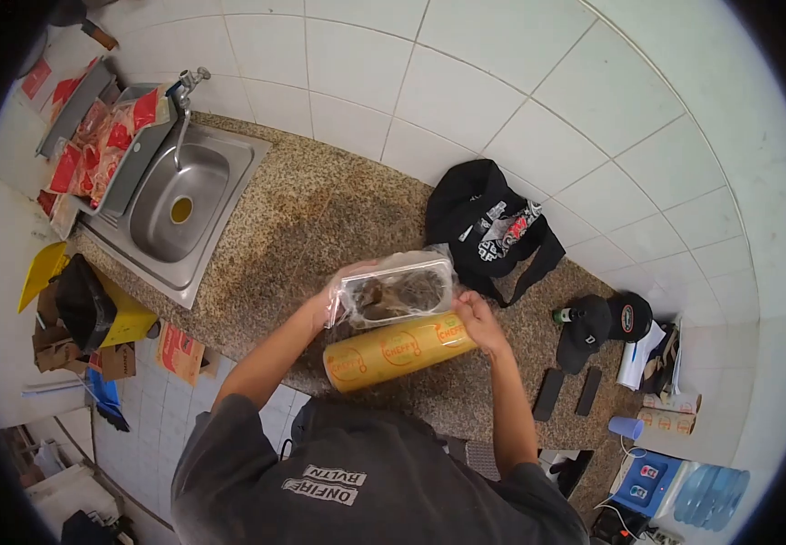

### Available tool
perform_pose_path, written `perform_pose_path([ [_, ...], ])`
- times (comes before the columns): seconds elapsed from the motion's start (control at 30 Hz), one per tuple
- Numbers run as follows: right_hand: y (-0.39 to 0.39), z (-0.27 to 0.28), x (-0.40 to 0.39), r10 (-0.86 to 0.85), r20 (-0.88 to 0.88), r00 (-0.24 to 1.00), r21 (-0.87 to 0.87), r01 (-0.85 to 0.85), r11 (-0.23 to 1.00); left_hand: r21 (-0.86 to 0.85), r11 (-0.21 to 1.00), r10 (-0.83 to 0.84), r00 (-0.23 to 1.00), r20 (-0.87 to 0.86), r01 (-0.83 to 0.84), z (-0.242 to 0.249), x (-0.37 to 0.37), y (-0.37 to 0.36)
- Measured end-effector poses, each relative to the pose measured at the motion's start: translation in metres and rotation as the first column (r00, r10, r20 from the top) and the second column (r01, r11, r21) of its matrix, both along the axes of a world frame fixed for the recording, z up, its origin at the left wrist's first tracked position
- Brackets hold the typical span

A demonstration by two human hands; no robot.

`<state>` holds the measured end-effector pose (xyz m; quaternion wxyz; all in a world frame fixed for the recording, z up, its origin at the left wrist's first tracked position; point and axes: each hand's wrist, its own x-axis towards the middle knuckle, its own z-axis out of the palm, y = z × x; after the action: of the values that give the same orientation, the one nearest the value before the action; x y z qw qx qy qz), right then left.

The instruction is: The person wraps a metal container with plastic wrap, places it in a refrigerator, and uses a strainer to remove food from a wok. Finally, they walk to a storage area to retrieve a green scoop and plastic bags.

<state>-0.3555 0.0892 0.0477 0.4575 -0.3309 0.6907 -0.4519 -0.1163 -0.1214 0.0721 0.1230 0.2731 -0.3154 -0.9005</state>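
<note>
A clear plastic tray (397,289) with dark brownish food inside is held above the speckled granite counter (311,213). My left hand (328,307) grips its left end and my right hand (477,318) holds its right end. Thin cling film lies over the tray. Just below the tray rests a large yellow roll of cling film (399,349) with red round labels, lying on its side near the counter's front edge.
A steel sink (184,195) with a tap sits at the left, red packets in a tray beside it. A black bag (488,222), two black caps (604,325), two dark phones (567,391) and a blue cup (626,427) lie at the right.
</note>
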Motion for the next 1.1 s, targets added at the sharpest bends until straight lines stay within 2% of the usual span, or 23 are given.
perform_pose_path([
  [0.07, 0.010, -0.030, 0.002, -0.077, 0.045, 0.996, 0.004, 0.077, 0.997, 0.075, 0.997, 0.000, 1.000, -0.021, 0.002, -0.002, 0.003, 0.014],
  [0.1, 0.013, -0.014, 0.011, -0.093, 0.017, 0.996, 0.174, 0.088, 0.981, 0.249, 0.968, -0.002, 0.999, -0.054, 0.015, 0.011, 0.008, 0.020],
  [0.13, 0.018, -0.024, 0.008, -0.089, 0.018, 0.996, 0.172, 0.085, 0.981, 0.412, 0.911, 0.001, 0.996, -0.087, 0.035, 0.018, 0.012, 0.024],
  [0.17, 0.027, -0.040, 0.002, 0.035, -0.174, 0.984, 0.210, 0.002, 0.978, 0.361, 0.932, 0.007, 0.997, 0.074, -0.034, -0.012, 0.006, 0.028],
  [0.2, 0.033, -0.047, -0.003, 0.163, -0.354, 0.921, 0.263, -0.069, 0.962, 0.363, 0.931, 0.006, 0.997, 0.074, -0.032, -0.019, 0.005, 0.032],
  [0.27, 0.027, -0.007, -0.001, 0.222, -0.373, 0.901, 0.327, -0.096, 0.940, 0.468, 0.883, -0.018, 0.998, 0.055, -0.010, -0.026, 0.003, 0.036],
  [0.33, 0.015, 0.024, -0.002, 0.278, -0.389, 0.879, 0.392, -0.115, 0.913, 0.461, 0.887, -0.027, 0.999, 0.041, 0.005, -0.026, 0.003, 0.039],
  [0.37, 0.007, 0.030, -0.001, 0.109, -0.108, 0.988, 0.109, -0.098, 0.989, 0.480, 0.877, -0.042, 0.999, 0.023, 0.025, -0.026, 0.005, 0.040],
  [0.4, -0.002, 0.033, 0.001, 0.014, 0.223, 0.975, -0.159, 0.023, 0.987, 0.499, 0.865, -0.056, 0.998, 0.006, 0.045, -0.026, 0.008, 0.043],
  [0.43, -0.015, 0.026, 0.009, 0.002, 0.573, 0.820, -0.201, 0.139, 0.970, 0.499, 0.865, -0.061, 0.998, 0.009, 0.049, -0.031, 0.010, 0.044],
  [0.47, -0.022, 0.021, 0.020, 0.000, 0.574, 0.819, -0.204, 0.143, 0.969, 0.475, 0.878, -0.060, 0.998, -0.015, 0.060, -0.041, 0.012, 0.044],
  [0.53, -0.032, 0.013, 0.037, -0.068, 0.456, 0.887, 0.067, 0.041, 0.997, 0.422, 0.904, -0.055, 0.997, -0.059, 0.075, -0.062, 0.023, 0.040],
  [0.57, -0.035, 0.002, 0.034, -0.184, 0.504, 0.844, 0.100, 0.155, 0.983, 0.168, 0.982, -0.057, 0.984, -0.166, 0.085, -0.072, 0.039, 0.034],
  [0.6, -0.036, 0.010, 0.034, -0.174, 0.506, 0.845, 0.095, 0.147, 0.985, 0.163, 0.984, -0.050, 0.985, -0.165, 0.077, -0.053, 0.054, 0.019],
  [0.63, -0.033, 0.024, 0.038, -0.120, 0.611, 0.782, 0.074, 0.094, 0.993, -0.016, 0.961, -0.276, 0.960, 0.040, 0.276, -0.015, 0.072, 0.002],
  [0.67, -0.029, 0.030, 0.043, -0.071, 0.708, 0.703, 0.051, 0.050, 0.997, -0.140, 0.858, -0.446, 0.851, 0.278, 0.495, 0.004, 0.086, -0.012],
  [0.73, -0.031, 0.022, 0.044, -0.107, 0.676, 0.729, 0.095, 0.058, 0.994, -0.362, 0.903, -0.051, 0.895, 0.444, 0.231, 0.010, 0.095, -0.034],
  [0.83, -0.034, 0.028, 0.052, -0.123, 0.645, 0.754, 0.130, 0.050, 0.990, -0.475, 0.854, -0.009, 0.918, 0.397, 0.214, 0.052, 0.054, -0.036],
  [0.9, -0.040, 0.040, 0.056, -0.027, 0.673, 0.739, 0.081, -0.038, 0.996, -0.437, 0.716, -0.349, 0.822, 0.450, 0.543, 0.056, 0.013, -0.028],
  [0.93, -0.044, 0.041, 0.056, -0.028, 0.669, 0.743, 0.082, -0.036, 0.996, -0.440, 0.716, -0.351, 0.824, 0.445, 0.542, 0.045, 0.002, -0.021],
  [1.0, -0.050, 0.045, 0.053, 0.249, 0.450, 0.858, -0.043, -0.258, 0.965, -0.250, 0.571, -0.754, 0.620, 0.217, 0.782, 0.027, -0.022, -0.011],
  [1.07, -0.039, 0.051, 0.045, 0.245, 0.362, 0.899, -0.009, -0.260, 0.966, -0.210, 0.606, -0.731, 0.642, 0.231, 0.767, 0.027, -0.021, -0.007],
  [1.1, -0.024, 0.048, 0.045, 0.143, 0.132, 0.981, -0.045, -0.139, 0.989, -0.155, 0.650, -0.701, 0.666, 0.255, 0.744, 0.028, -0.014, -0.005],
])
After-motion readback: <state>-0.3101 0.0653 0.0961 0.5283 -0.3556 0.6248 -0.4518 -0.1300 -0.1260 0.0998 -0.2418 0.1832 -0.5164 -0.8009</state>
